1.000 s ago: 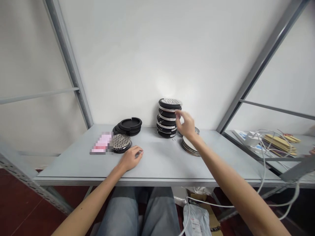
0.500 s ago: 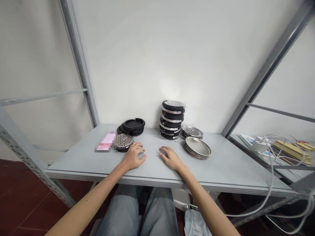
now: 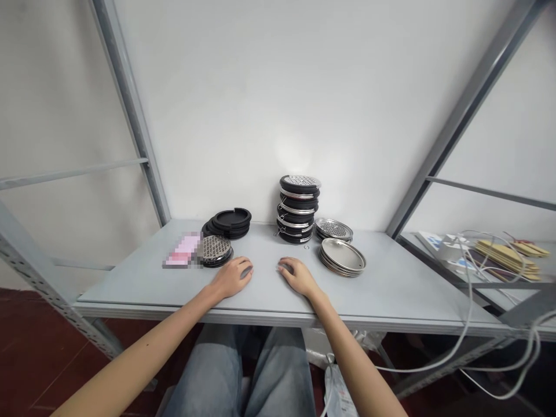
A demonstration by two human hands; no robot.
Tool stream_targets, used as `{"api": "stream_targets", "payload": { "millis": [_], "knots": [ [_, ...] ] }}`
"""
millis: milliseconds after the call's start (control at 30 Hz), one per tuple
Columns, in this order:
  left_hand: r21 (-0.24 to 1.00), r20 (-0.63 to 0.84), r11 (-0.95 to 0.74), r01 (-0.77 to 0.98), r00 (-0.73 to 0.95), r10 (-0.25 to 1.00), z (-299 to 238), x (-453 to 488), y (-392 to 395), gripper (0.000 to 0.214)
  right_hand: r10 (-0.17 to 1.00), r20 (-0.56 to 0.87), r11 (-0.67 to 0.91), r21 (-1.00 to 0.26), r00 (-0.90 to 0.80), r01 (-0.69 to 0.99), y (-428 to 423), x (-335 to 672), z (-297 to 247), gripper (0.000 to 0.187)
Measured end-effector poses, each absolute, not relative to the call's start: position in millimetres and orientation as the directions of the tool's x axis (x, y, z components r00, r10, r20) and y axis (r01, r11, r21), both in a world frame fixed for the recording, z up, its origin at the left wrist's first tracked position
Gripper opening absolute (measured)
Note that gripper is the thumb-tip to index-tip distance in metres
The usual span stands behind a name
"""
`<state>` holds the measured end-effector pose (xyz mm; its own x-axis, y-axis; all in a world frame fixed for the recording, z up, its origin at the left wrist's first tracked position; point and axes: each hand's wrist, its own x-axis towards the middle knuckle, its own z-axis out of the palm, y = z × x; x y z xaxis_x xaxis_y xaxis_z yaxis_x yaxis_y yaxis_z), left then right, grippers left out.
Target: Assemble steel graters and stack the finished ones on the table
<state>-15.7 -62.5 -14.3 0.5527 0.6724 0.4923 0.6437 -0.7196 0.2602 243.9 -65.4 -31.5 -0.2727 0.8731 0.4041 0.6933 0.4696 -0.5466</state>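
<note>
My left hand (image 3: pixel 232 277) rests on the grey tabletop, its fingers loosely curved and a gap showing between thumb and forefinger. Nothing is in it. Just beyond it lies a small stack of round perforated metal plates (image 3: pixel 216 248), partly on black discs. My right hand (image 3: pixel 299 277) also lies on the table, loosely curved and holding nothing. To its right is a stack of smooth round metal lids (image 3: pixel 343 256). A tall stack of black rings and metal plates with wire loops (image 3: pixel 299 208) stands near the wall.
Black round rims (image 3: pixel 230 219) are piled at the back left, beside a pixelated pink item (image 3: pixel 182 249). More perforated plates (image 3: pixel 333 229) lie behind the lids, and a small wire ring (image 3: pixel 306 247) lies nearby. White cables (image 3: pixel 467 324) hang at the right; metal posts (image 3: pixel 134 121) flank the table.
Both hands have curled slightly, with thumbs and forefingers drawn closer together. The view has shifted a little, so the stacks sit slightly further left. The stacks look otherwise the same.
</note>
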Motion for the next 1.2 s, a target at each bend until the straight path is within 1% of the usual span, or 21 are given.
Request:
{"api": "stream_targets", "payload": {
  "millis": [267,400,533,600,633,700,767,833,900,933,967,1000,1067,1133,1200],
  "knots": [
    [0.236,0.494,-0.732,0.639,0.570,0.657,-15,-15,-59,0.020,0.875,0.411,0.466,-0.572,-0.256,0.675,-67,244,-29,0.025],
    [0.264,0.508,-0.735,0.625,0.558,0.657,-19,-16,-58,0.020,0.878,0.412,0.459,-0.582,-0.243,0.671,-67,245,-29,0.025],
    [0.327,0.512,-0.719,0.613,0.524,0.680,-19,-18,-56,0.019,0.879,0.410,0.459,-0.582,-0.245,0.671,-68,243,-30,0.025],
    [0.346,0.518,-0.714,0.609,0.511,0.686,-19,-19,-56,0.019,0.872,0.440,0.460,-0.583,-0.216,0.670,-69,243,-29,0.025],
    [0.348,0.519,-0.714,0.607,0.509,0.686,-18,-19,-56,0.020,0.863,0.474,0.457,-0.583,-0.175,0.672,-69,244,-28,0.026],
    [0.348,0.521,-0.718,0.603,0.512,0.683,-18,-20,-56,0.020,0.822,0.566,0.438,-0.564,-0.058,0.700,-69,250,-24,0.026],
    [0.350,0.523,-0.720,0.599,0.513,0.681,-18,-20,-56,0.020,0.742,0.667,0.383,-0.503,0.066,0.775,-70,263,-19,0.028],
    [0.354,0.527,-0.721,0.596,0.509,0.680,-19,-20,-55,0.019,0.639,0.751,0.265,-0.417,0.165,0.870,-72,280,-15,0.031],
    [0.362,0.531,-0.720,0.593,0.503,0.682,-20,-20,-55,0.019,0.573,0.786,0.118,-0.359,0.231,0.926,-76,299,-13,0.038],
    [0.367,0.533,-0.718,0.591,0.499,0.683,-21,-20,-54,0.019,0.578,0.775,0.047,-0.344,0.255,0.938,-78,308,-13,0.038],
    [0.372,0.535,-0.716,0.590,0.495,0.685,-22,-20,-54,0.019,0.620,0.741,-0.001,-0.327,0.257,0.945,-80,316,-13,0.035],
    [0.377,0.536,-0.715,0.589,0.490,0.687,-22,-20,-54,0.019,0.684,0.689,-0.020,-0.312,0.241,0.950,-81,324,-13,0.031],
    [0.385,0.538,-0.711,0.588,0.483,0.691,-23,-20,-54,0.018,0.792,0.584,0.006,-0.297,0.177,0.955,-83,336,-13,0.028],
    [0.389,0.536,-0.709,0.588,0.482,0.693,-23,-20,-54,0.018,0.814,0.562,0.028,-0.285,0.143,0.958,-83,345,-11,0.028],
    [0.391,0.530,-0.706,0.590,0.483,0.697,-22,-20,-54,0.018,0.777,0.614,0.030,-0.253,0.136,0.967,-83,351,-6,0.030]
  ]
}}
